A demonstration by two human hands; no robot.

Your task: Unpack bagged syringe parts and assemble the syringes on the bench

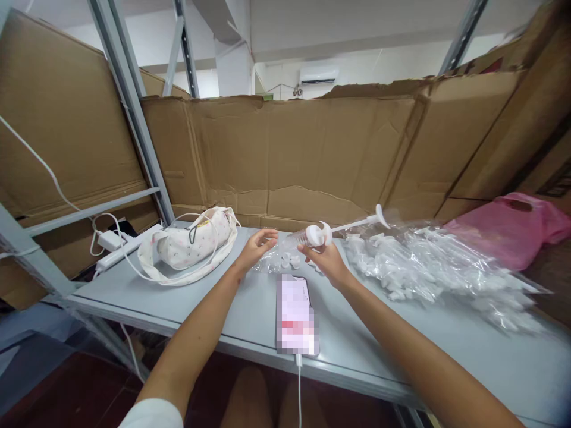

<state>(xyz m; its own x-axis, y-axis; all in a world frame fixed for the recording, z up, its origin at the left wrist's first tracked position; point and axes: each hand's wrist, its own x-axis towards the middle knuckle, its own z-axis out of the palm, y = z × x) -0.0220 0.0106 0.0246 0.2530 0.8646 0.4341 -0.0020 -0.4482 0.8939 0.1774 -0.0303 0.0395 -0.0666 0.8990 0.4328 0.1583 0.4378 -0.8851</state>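
A large syringe (307, 236) with a clear barrel, a white finger grip and a long white plunger rod sticks out to the upper right, its rod drawn well out. My right hand (325, 257) is closed around it near the white collar. To the left, my left hand (259, 246) hovers with fingers stretched out and holds nothing. Under and beside it is a clear plastic bag (266, 263). Small white pieces (291, 260) lie between my hands, partly behind the barrel. The barrel's far tip is hard to make out.
A phone (294, 315) on a cable lies near the front edge. Clear bags of white parts (428, 267) are heaped on the right, with a pink plastic bag (504, 229) behind. On the left are a cloth bag (190, 244) and a power strip (127, 249). Cardboard (312, 154) walls the back.
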